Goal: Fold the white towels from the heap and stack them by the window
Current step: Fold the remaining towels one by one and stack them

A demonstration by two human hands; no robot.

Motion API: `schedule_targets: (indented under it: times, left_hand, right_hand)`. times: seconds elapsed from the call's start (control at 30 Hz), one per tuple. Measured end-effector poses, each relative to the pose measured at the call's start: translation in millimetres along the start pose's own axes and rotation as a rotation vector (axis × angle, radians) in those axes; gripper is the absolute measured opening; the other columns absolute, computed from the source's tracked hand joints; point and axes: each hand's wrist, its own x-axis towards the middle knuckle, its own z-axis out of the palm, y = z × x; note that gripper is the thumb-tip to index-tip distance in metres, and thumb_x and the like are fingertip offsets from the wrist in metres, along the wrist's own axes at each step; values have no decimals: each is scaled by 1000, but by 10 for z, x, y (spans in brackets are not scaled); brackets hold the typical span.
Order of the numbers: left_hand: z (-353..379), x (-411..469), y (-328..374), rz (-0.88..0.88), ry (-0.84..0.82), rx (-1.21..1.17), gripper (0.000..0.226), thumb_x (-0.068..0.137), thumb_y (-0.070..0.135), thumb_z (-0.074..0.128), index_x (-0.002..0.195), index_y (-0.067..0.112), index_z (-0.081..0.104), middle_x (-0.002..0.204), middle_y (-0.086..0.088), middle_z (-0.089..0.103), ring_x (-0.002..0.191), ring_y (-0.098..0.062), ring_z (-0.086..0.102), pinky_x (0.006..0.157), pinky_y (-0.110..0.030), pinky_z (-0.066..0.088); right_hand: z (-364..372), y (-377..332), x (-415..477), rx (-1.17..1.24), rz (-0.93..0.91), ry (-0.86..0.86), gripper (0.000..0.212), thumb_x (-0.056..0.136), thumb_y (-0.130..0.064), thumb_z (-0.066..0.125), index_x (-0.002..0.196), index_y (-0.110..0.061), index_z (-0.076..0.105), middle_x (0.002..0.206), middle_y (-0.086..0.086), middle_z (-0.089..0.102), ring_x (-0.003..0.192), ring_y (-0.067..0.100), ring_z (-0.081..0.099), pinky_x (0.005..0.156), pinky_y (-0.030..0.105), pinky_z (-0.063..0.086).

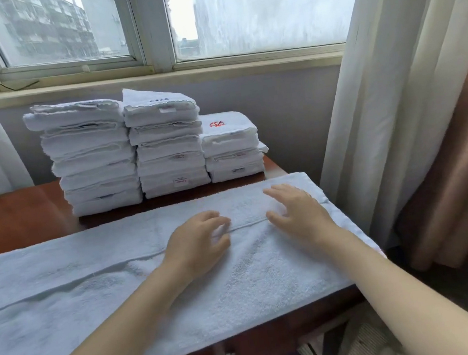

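Across the near worktop (16,220) lies a long white towel (90,272), folded lengthwise. Left hand (197,242) and right hand (301,213) rest on it, fingers loose, gripping nothing. Three folded stacks (168,144) stand below the window (61,30). Uneven pressing could shift the upper layer and misalign the edges.

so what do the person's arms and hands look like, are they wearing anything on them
Nothing worn shows. The left hand and right hand are bare: no gloves, rings, watch or bracelet. The left forearm and right forearm are bare too, with no sleeve in view. The left hand's fingertips are blurred, so nails cannot be judged.
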Motion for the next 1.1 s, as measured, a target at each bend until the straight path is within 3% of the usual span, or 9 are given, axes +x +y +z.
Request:
schedule_targets:
  times: [0.17, 0.23, 0.33, 0.47, 0.53, 0.63, 0.77, 0.93, 1.1]
  left_hand:
    - [-55, -599, 218, 7, -213, 39, 55, 98, 59, 39, 149, 41, 35, 162, 12, 21, 149, -8, 16, 119, -31, 19]
    - [-91, -761, 301, 5, -258, 58, 64, 96, 66, 31, 154, 40, 25, 164, 12, 10, 151, -7, 3, 123, -31, 4]
    - [-155, -944, 411, 17, -286, 27, 78, 86, 79, 29, 154, 40, 24, 164, 11, 8, 151, -6, -1, 124, -34, 2]
    - [-229, -1180, 470, 97, -254, 37, 83, 76, 81, 52, 148, 42, 37, 158, 14, 26, 146, -8, 23, 116, -32, 26]
    - [-249, -1259, 470, 131, -138, 87, 61, 77, 60, 70, 133, 40, 56, 137, 15, 49, 122, -9, 49, 89, -24, 44]
    - [-327, -1318, 515, 113, -38, 98, 20, 82, 43, 73, 101, 39, 67, 100, 22, 54, 94, -4, 56, 65, -18, 40]
    - [-429, -1257, 534, 29, -16, 86, 9, 93, 40, 62, 97, 36, 69, 90, 20, 63, 81, -2, 58, 66, -25, 47]
    - [-501, -905, 472, -160, 124, 133, 18, 101, 32, 49, 108, 25, 64, 103, 6, 68, 98, -23, 62, 73, -34, 44]
    - [-553, -497, 302, -206, 274, 211, 22, 103, 31, 43, 112, 21, 60, 109, 2, 64, 92, -31, 63, 65, -35, 41]
  right_hand:
    - [-93, -72, -684, 51, -60, -15, 47, 95, -36, 57, 141, -32, 51, 147, -13, 47, 139, 5, 36, 113, 28, 32]
    - [-79, -102, -866, 44, -64, -18, 43, 95, -37, 57, 138, -30, 55, 145, -12, 50, 137, 7, 40, 112, 30, 34]
    - [-65, -126, -1081, 38, -95, -10, 41, 95, -43, 59, 133, -28, 60, 142, -10, 54, 134, 8, 43, 112, 28, 33]
    - [-125, -122, -1326, 56, -155, -66, 54, 79, -54, 74, 127, -31, 65, 139, -12, 54, 133, 5, 43, 112, 28, 32]
    - [-152, -79, -1403, 4, -186, -81, 55, 74, -40, 80, 126, -30, 66, 138, -11, 55, 132, 8, 45, 110, 30, 36]
    - [-212, 0, -1455, 9, -139, -50, 43, 76, -13, 69, 116, -28, 70, 131, -14, 60, 125, 8, 52, 102, 27, 41]
    - [-304, 47, -1400, -82, -44, 118, 26, 78, -10, 63, 97, -25, 73, 103, -12, 72, 101, 16, 64, 78, 27, 44]
    - [-443, -15, -1125, -132, -25, 336, 20, 82, -10, 64, 95, -19, 76, 93, 1, 75, 90, 31, 67, 73, 35, 47]
    - [-594, 2, -658, 34, 80, 420, 24, 81, -12, 60, 90, -30, 74, 87, -10, 72, 83, 17, 66, 65, 27, 43]
